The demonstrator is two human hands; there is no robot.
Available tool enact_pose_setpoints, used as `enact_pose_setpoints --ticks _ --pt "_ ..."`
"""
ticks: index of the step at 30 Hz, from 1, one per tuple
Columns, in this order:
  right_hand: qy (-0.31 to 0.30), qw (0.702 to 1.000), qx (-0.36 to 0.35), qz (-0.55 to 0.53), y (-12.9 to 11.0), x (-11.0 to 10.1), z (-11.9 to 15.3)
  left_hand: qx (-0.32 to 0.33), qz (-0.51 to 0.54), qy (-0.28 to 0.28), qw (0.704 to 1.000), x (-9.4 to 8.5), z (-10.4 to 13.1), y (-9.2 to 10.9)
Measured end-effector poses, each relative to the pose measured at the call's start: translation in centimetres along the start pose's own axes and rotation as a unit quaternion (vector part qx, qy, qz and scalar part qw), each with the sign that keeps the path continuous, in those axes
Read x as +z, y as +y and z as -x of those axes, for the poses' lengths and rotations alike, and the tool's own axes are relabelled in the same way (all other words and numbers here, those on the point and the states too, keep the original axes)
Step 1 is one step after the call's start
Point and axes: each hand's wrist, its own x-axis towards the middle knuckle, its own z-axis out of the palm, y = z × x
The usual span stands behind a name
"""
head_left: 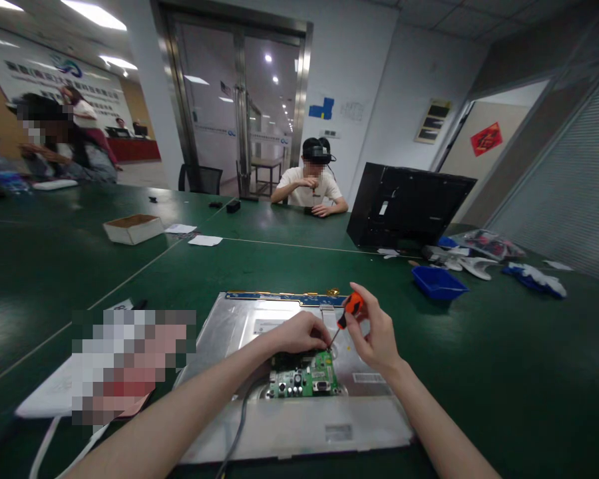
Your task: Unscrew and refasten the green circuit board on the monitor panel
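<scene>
An orange-and-black screwdriver [353,305] is held by its handle in the fingers of my right hand [377,330]. Its thin shaft slants down to the top right corner of a green circuit board [307,376]. My left hand [304,332] rests over the board's upper edge, fingertips pinched together close to the screwdriver's tip; whatever they hold is hidden. The board sits on the silver metal back of a display panel [239,419], which lies flat in front of me. A blue circuit strip [279,299] runs along the panel's far edge, and a dark cable [242,426] leaves the board toward me.
Left of the panel lies a white item [44,392] with cables, partly blurred out. Farther off are an open white box [134,230], a black monitor [412,203], a blue tray [438,282] and gloves [536,279]. A person [312,183] sits across the green table.
</scene>
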Motion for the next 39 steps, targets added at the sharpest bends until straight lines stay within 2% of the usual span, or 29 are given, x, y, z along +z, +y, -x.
enact_pose_setpoints --ticks 7,17,28,39 --pt "0.043 0.996 -0.025 0.071 0.47 0.42 0.01 0.007 0.0 0.001 1.0 -0.01 0.0 0.08" --pt "0.005 1.0 -0.017 0.016 0.35 0.17 0.1 0.008 0.0 -0.005 1.0 -0.07 0.02 0.09" --pt "0.051 0.995 -0.041 0.079 0.19 0.49 -0.07 0.01 -0.001 -0.003 1.0 -0.09 0.03 0.18" --pt "0.011 0.999 -0.029 0.019 0.24 0.34 0.33 0.008 0.002 -0.006 1.0 -0.03 0.06 0.26"
